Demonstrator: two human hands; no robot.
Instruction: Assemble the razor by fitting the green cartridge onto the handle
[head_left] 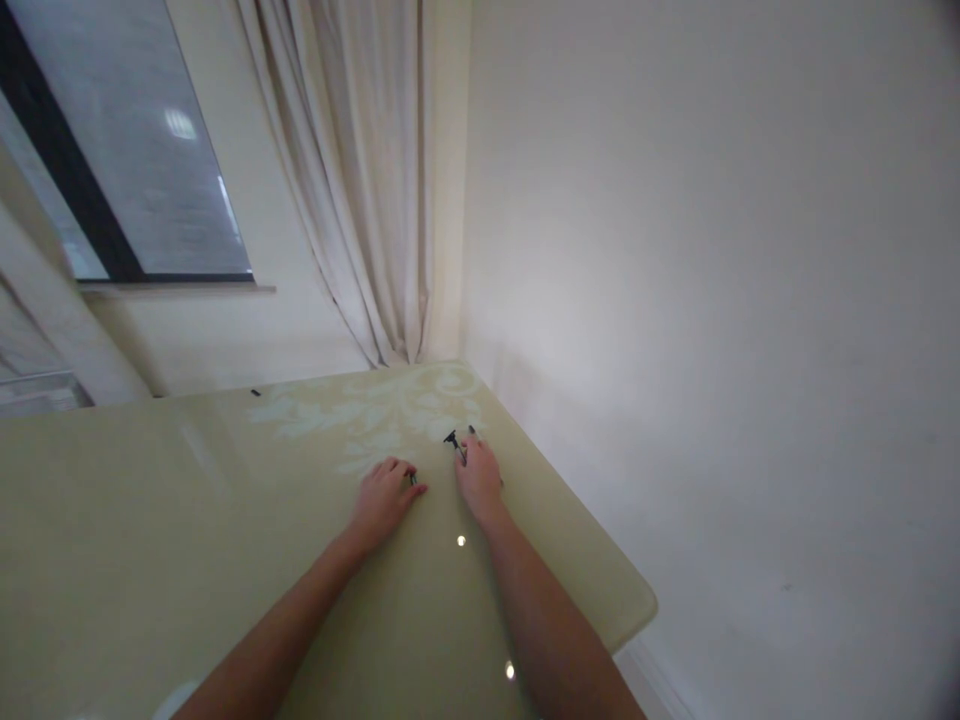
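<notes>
In the head view both of my hands are over the far right part of a glossy yellow-green table. My right hand is closed around the thin handle of a small razor, whose black T-shaped head points away from me. A dark tip shows just past my fingers; I cannot tell what it belongs to. To the left, my left hand pinches a small dark piece between thumb and fingers. That piece is too small to name, and the fingers partly hide it.
Near the table's far edge lies a small black piece. Pale leaf patterns mark the tabletop. A white wall runs along the right side. Behind the table hang beige curtains beside a dark-framed window.
</notes>
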